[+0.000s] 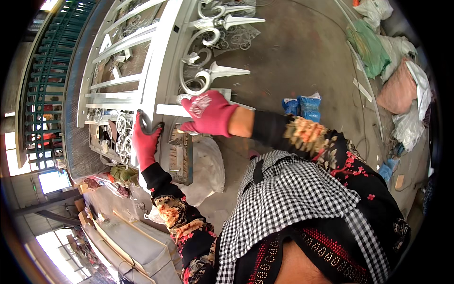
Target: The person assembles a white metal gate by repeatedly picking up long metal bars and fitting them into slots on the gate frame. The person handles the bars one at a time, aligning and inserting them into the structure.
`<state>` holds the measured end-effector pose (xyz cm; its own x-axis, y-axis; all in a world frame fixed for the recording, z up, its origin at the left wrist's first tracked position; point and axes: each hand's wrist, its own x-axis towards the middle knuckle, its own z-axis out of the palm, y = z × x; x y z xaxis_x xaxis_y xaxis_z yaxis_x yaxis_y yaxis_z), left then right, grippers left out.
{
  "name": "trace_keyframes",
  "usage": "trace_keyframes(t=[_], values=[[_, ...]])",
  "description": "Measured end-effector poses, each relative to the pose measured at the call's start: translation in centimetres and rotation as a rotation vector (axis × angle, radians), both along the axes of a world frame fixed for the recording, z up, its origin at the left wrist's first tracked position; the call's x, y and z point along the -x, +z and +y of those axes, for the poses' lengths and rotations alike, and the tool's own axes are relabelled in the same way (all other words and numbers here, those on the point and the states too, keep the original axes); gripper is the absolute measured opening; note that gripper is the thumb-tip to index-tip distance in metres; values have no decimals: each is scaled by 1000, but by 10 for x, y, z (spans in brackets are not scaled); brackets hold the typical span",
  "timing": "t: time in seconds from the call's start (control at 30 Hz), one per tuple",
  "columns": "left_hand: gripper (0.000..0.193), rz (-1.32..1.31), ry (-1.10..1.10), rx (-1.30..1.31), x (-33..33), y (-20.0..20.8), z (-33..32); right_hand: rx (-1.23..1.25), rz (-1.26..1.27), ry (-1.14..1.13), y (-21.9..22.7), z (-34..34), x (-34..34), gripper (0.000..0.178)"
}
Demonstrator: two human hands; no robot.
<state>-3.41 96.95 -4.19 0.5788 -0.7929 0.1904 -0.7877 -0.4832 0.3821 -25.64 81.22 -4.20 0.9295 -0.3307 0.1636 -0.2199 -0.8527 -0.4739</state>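
Observation:
A white metal fence panel [153, 78] lies ahead of me, with silver scrolls [195, 85] and spear-shaped tips [229, 70] along its right side. My left hand [147, 142], in a red glove with dark fingertips, rests at the near end of its rail. Thumb and forefinger are spread apart there. To the right, my right hand [208, 114], in a maroon glove, closes over a flat white bar [171, 110] lying crosswise. The glove covers the bar's middle, and the fingertips are partly hidden.
Below the panel stands a tray [180, 163] of small metal parts, beside a whitish plastic sack [205, 165]. Small ring ornaments [124, 130] lie left of my left hand. Blue packets [309, 106] sit on the floor at right; filled sacks [399, 87] line the far right.

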Motion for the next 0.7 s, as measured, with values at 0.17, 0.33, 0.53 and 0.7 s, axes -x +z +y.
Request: trace_keyframes(t=[0.17,0.33,0.53,0.7], values=[[80,-31,41,-1,14,6,-11,-103,-454,-308,-46,-43,126,51],[77,176,-58,63,15,5,0,-348,-149,-874,-90,-64,293,43],[78,97,-42,9,30,7,-20,-479,-703,-1150,0,-41,369,39],[76,146,-42,43,21,-3,-20,-255,-1048,-343,119,-18,332,50]])
